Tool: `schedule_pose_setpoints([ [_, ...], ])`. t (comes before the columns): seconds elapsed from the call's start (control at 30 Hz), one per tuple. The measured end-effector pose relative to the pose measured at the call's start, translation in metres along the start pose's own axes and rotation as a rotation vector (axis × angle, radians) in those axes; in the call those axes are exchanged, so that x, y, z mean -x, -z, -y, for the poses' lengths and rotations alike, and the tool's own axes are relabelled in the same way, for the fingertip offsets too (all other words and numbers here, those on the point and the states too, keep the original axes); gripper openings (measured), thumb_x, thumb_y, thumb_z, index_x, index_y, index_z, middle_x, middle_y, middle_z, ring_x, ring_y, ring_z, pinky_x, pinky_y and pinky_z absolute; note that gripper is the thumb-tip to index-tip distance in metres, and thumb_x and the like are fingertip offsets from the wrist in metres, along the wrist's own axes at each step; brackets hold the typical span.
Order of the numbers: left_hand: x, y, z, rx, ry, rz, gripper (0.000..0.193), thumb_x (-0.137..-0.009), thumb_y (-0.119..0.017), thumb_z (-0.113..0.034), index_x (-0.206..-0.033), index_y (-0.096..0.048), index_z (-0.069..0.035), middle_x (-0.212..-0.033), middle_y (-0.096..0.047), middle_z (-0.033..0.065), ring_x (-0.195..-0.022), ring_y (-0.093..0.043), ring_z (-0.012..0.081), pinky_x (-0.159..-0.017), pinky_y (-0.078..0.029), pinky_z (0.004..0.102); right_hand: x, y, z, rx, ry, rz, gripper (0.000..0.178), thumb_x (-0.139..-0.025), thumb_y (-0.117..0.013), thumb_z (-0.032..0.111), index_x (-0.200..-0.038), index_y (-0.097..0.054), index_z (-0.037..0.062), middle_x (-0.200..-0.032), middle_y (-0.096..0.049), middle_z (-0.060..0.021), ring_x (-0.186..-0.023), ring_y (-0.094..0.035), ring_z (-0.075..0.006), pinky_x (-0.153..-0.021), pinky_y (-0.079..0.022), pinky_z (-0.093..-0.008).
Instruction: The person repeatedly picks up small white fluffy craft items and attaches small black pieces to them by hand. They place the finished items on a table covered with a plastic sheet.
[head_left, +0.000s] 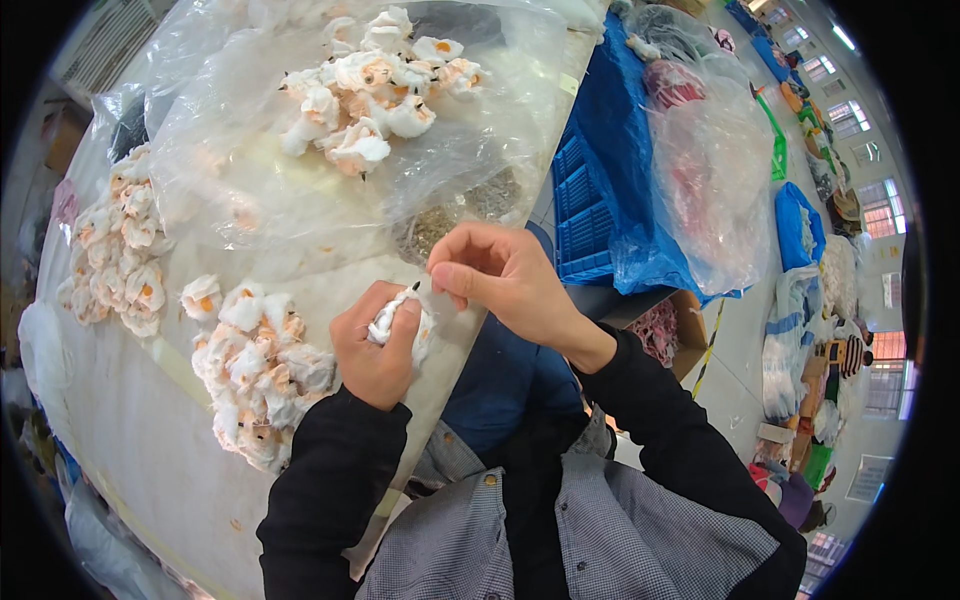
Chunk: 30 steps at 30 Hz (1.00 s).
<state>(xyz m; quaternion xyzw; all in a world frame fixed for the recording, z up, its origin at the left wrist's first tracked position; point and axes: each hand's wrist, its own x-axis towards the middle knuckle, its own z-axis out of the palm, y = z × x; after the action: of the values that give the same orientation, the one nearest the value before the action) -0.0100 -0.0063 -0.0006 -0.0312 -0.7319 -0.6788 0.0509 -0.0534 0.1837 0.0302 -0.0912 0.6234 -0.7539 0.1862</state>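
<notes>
White artificial flower [386, 318], dark-tipped: was gripped in the curled left hand [375, 345]. Right hand [505, 280]: hung just beside it, fingers bunched; any hold could not be told. Flower pile [258, 375]: lay left of both hands. Risk: flower crushed, were the left grip overtight.

It's a workshop; fluffy pieces [262, 372] lie heaped on the worktable [165, 440]; bagged goods [715, 165] stand alongside.

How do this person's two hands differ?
The left hand grips a white fluffy piece; the right hand curls beside its dark tip, perhaps pinching something too fine to see. The left hand is over the table; the right hand extends across the table's edge. Both are bare, with black sleeves.
</notes>
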Motion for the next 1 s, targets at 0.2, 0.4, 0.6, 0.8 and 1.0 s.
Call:
schedule_pose_setpoints([
  [0.2, 0.001, 0.000, 0.001, -0.056, -0.035, 0.057, 0.009, -0.093, -0.066, -0.006, -0.091, -0.069, 0.002, -0.069, -0.059, 0.0027, -0.062, -0.051, 0.0090, -0.057, -0.041, 0.0275, 0.007, 0.001, 0.000, -0.133, -0.100, 0.065, 0.018, -0.101, -0.073, 0.016, -0.107, -0.069, -0.0002, -0.091, -0.070, -0.0048, -0.075, -0.061, -0.0091, -0.070, -0.050, -0.0239],
  [0.4, 0.002, 0.000, -0.001, -0.091, -0.041, 0.105, 0.018, -0.096, -0.064, -0.015, -0.092, -0.069, 0.001, -0.075, -0.062, 0.0020, -0.068, -0.052, 0.0089, -0.062, -0.042, 0.0268, 0.010, 0.002, -0.002, -0.126, -0.087, 0.051, 0.018, -0.100, -0.074, 0.016, -0.108, -0.069, 0.0004, -0.091, -0.070, -0.0039, -0.076, -0.061, -0.0079, -0.068, -0.050, -0.0238],
  [0.6, 0.000, -0.002, -0.004, -0.132, -0.086, 0.108, 0.008, -0.093, -0.067, -0.006, -0.091, -0.069, 0.002, -0.070, -0.063, 0.0075, -0.062, -0.057, 0.0128, -0.058, -0.045, 0.0297, 0.015, 0.000, 0.000, 0.291, 0.025, -0.052, 0.019, -0.098, -0.076, 0.015, -0.108, -0.070, 0.0009, -0.090, -0.070, -0.0030, -0.078, -0.065, -0.0090, -0.072, -0.053, -0.0251],
  [0.8, 0.000, -0.004, -0.001, -0.154, -0.062, 0.130, 0.009, -0.094, -0.067, -0.007, -0.090, -0.068, 0.001, -0.070, -0.062, 0.0088, -0.060, -0.058, 0.0150, -0.058, -0.045, 0.0305, 0.016, 0.002, 0.008, 0.550, 0.131, -0.009, 0.012, -0.093, -0.074, 0.008, -0.102, -0.070, 0.0012, -0.087, -0.070, -0.0052, -0.079, -0.068, -0.0107, -0.072, -0.053, -0.0261],
  [1.0, -0.002, -0.004, 0.000, -0.176, -0.078, 0.188, 0.007, -0.092, -0.067, -0.006, -0.091, -0.068, 0.001, -0.072, -0.063, 0.0122, -0.060, -0.061, 0.0221, -0.059, -0.048, 0.0329, 0.012, 0.011, 0.013, 0.569, 0.086, 0.089, 0.010, -0.092, -0.072, 0.006, -0.100, -0.069, 0.0014, -0.085, -0.069, -0.0054, -0.078, -0.068, -0.0113, -0.070, -0.053, -0.0276],
])
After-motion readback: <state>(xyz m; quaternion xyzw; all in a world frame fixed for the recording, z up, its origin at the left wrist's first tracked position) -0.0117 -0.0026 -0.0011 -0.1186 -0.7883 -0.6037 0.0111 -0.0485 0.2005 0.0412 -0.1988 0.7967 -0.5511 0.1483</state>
